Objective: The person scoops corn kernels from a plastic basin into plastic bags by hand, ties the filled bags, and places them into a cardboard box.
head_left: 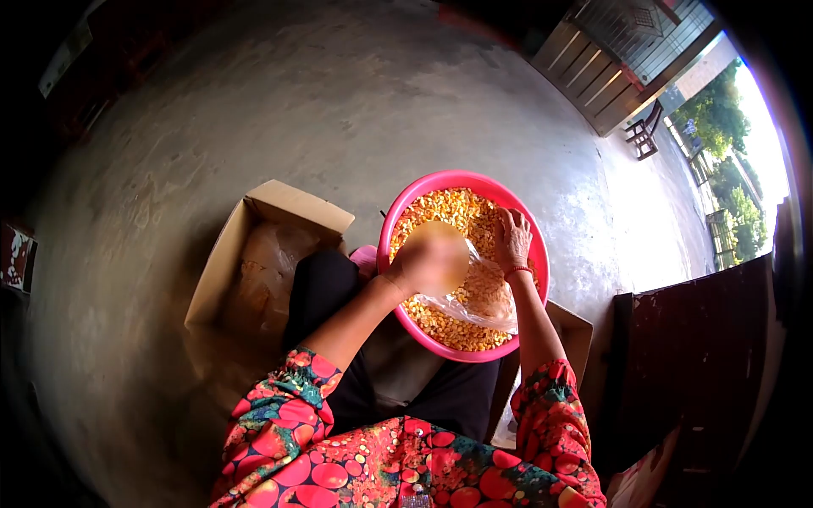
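A pink basin [542, 254] full of yellow corn kernels [457, 334] rests over my lap. Inside it lies a clear plastic bag [487, 292], with something pale showing through. My left hand [423, 262] is over the left half of the basin, beside the bag's edge; a blurred round patch covers its fingers, so their pose and anything in them are hidden. At the basin's right side, my right hand [514, 240] rests on the kernels with its fingers apart, just above the bag, and a red band circles the wrist.
An open cardboard box [216, 262] with plastic-wrapped contents stands on the left. Another box [572, 339] is partly hidden behind my right forearm. Dark red furniture [694, 347] stands at the right. A wooden chair [645, 131] is near the bright doorway.
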Action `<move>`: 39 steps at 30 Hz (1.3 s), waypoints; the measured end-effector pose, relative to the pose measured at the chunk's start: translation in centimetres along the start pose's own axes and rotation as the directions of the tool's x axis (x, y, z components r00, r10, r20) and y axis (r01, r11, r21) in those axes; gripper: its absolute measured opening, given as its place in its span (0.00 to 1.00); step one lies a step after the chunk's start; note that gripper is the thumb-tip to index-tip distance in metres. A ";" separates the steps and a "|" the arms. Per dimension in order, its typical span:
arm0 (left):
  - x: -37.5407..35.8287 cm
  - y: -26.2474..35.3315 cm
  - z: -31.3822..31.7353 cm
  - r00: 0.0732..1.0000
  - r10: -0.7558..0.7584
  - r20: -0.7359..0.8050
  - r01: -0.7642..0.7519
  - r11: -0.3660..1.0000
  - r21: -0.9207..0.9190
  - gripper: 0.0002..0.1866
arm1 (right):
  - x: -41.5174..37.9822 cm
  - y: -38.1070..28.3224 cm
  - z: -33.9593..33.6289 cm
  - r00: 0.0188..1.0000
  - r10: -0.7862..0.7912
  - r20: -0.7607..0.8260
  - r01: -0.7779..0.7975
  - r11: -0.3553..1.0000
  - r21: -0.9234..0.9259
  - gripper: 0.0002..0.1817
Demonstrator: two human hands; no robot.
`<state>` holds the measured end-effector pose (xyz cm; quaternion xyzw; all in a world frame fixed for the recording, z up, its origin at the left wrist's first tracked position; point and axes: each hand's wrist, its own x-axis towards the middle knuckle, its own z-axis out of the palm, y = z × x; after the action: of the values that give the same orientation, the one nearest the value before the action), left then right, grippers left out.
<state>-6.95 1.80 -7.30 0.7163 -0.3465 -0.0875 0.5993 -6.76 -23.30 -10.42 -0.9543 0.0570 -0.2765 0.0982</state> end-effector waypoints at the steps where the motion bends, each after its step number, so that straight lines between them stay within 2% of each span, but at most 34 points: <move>1: 0.1 0.0 0.0 0.998 0.061 -0.007 -0.061 0.998 -0.012 0.03 | -0.1 0.3 0.3 0.998 0.007 0.059 -0.007 1.000 -0.001 0.11; 3: 0.2 0.4 -0.2 0.983 0.182 -0.021 -0.183 0.983 -0.035 0.05 | -0.2 0.3 0.3 0.993 0.012 0.120 -0.012 1.000 -0.003 0.10; 4: 0.1 0.6 -0.3 0.999 0.046 -0.026 -0.046 0.999 0.008 0.04 | -0.4 0.3 0.2 0.986 -0.005 0.166 0.003 1.000 0.009 0.08; 5: 0.1 0.6 -0.3 1.000 0.008 -0.029 -0.007 1.000 0.019 0.05 | -0.6 0.1 0.1 0.977 -0.021 0.211 0.017 1.000 0.022 0.08; 7: 0.0 0.5 -0.3 0.997 -0.069 -0.036 0.070 0.997 0.039 0.09 | -1.3 -0.2 -0.2 0.981 -0.031 0.193 0.022 0.999 0.044 0.08; 10: 0.0 0.5 -0.2 0.998 -0.053 -0.041 0.056 0.996 0.069 0.08 | -1.3 -0.4 -0.9 0.967 0.050 0.250 -0.045 0.999 -0.025 0.09; 11: 0.0 0.0 -0.1 1.000 0.002 -0.011 -0.002 1.000 0.009 0.05 | -1.0 -0.5 -1.2 0.975 0.099 0.199 -0.097 0.995 -0.017 0.11; 13: -0.1 -1.2 0.0 0.998 0.060 0.017 -0.059 0.997 -0.052 0.07 | -0.6 -0.7 -1.7 0.978 0.149 0.147 -0.150 0.989 -0.006 0.13; 14: -0.2 -1.5 -0.2 0.998 0.035 0.058 -0.034 0.999 -0.020 0.08 | -0.2 -1.3 -2.2 0.992 0.101 0.072 -0.106 0.991 0.080 0.14; 15: -0.2 -1.1 0.0 1.000 0.016 0.026 -0.016 1.000 -0.009 0.07 | 0.2 -2.1 -2.9 0.998 0.058 -0.008 -0.056 0.986 0.160 0.15; 16: -0.2 -0.7 0.1 1.000 -0.003 -0.006 0.003 1.000 0.001 0.07 | 0.3 -3.2 -3.5 0.999 0.037 -0.001 -0.036 0.981 0.189 0.15; 17: -0.1 -0.3 0.2 0.999 -0.022 -0.038 0.023 1.000 0.009 0.09 | 0.1 -4.5 -4.4 0.999 -0.030 0.026 0.023 0.975 0.219 0.14; 19: -0.2 -0.4 0.0 0.998 0.008 -0.070 0.004 0.986 0.168 0.08 | -1.3 -7.8 -6.4 0.978 -0.180 0.103 0.141 0.941 0.308 0.13; 21: -0.2 -0.5 -0.3 0.996 0.045 -0.078 -0.028 0.978 0.207 0.08 | -3.9 -10.0 -6.5 0.942 -0.274 0.192 0.209 0.930 0.303 0.10; 23: -0.1 -0.4 -0.4 0.988 0.118 -0.095 -0.088 0.957 0.276 0.08 | -6.5 -11.2 -6.3 0.864 -0.345 0.367 0.270 0.932 0.241 0.07; 24: 0.0 -1.0 -0.3 0.995 0.030 -0.094 -0.009 0.976 0.217 0.08 | -7.3 -11.7 -6.4 0.853 -0.373 0.364 0.264 0.912 0.315 0.05; 25: -0.4 -1.5 -0.3 0.994 -0.108 -0.034 0.113 0.963 0.246 0.08 | -7.8 -12.1 -6.6 0.843 -0.399 0.360 0.257 0.887 0.383 0.05; 27: -0.4 -0.7 -0.5 0.994 -0.112 -0.019 0.113 0.964 0.241 0.08 | -8.4 -12.0 -5.7 0.835 -0.436 0.336 0.294 0.870 0.396 0.05; 29: -0.4 -1.0 -0.4 0.997 -0.078 -0.018 0.080 0.965 0.249 0.08 | -8.0 -11.8 -5.6 0.859 -0.460 0.224 0.331 0.834 0.442 0.04; 31: -0.3 -0.3 -0.5 0.999 -0.049 -0.010 0.050 0.962 0.269 0.08 | -7.2 -11.8 -6.1 0.871 -0.412 0.268 0.275 0.860 0.429 0.03; 33: 0.0 -0.2 -0.5 0.997 -0.052 -0.050 0.062 0.972 0.226 0.08 | -5.8 -11.7 -7.0 0.886 -0.411 0.214 0.295 0.856 0.424 0.04; 35: -0.1 0.0 -0.9 0.999 -0.022 -0.047 0.035 0.955 0.295 0.07 | -4.6 -10.7 -6.7 0.896 -0.361 0.258 0.194 0.841 0.505 0.05; 36: -0.1 -0.1 -0.9 0.999 -0.021 -0.032 0.030 0.949 0.313 0.07 | -4.0 -9.9 -6.1 0.910 -0.370 0.186 0.240 0.837 0.492 0.04; 37: -0.2 -0.2 -0.9 1.000 -0.022 -0.017 0.026 0.943 0.331 0.07 | -3.5 -8.7 -5.8 0.928 -0.313 0.203 0.186 0.860 0.476 0.04; 39: -0.3 0.1 -0.9 1.000 -0.028 0.004 0.025 0.943 0.332 0.07 | -2.1 -6.7 -4.9 0.977 -0.165 0.135 0.061 0.822 0.567 0.09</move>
<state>-6.70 2.69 -7.03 0.8113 -0.3492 -0.0388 0.4673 -10.78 -17.17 -5.96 -0.9060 -0.0923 -0.2002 0.3613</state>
